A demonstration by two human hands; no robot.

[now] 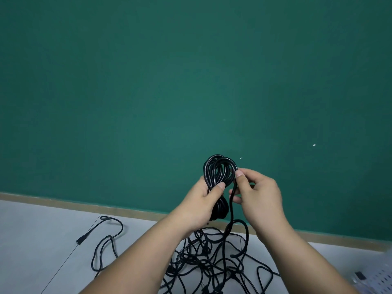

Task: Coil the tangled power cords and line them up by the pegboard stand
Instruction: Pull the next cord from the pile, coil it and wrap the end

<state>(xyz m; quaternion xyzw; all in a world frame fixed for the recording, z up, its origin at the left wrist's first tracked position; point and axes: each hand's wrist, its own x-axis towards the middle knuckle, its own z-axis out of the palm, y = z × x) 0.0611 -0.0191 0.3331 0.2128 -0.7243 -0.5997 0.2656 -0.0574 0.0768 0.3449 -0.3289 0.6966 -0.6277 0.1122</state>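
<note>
Floor (31, 230), pale grey tile, under green wall (148, 81) with wood skirting (84, 205). We note coil (213, 169) gripped in left hand (201, 200), right hand (261, 194) pinching its trailing strand (231, 200); tangled cords (212, 264) below; white pegboard (377, 281) lower right.

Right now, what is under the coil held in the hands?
A tangle of black cords lies on the grey floor below the coil, which the left hand grips; a loose strand runs down from the right hand into it. Both forearms cover parts of the tangle.
</note>
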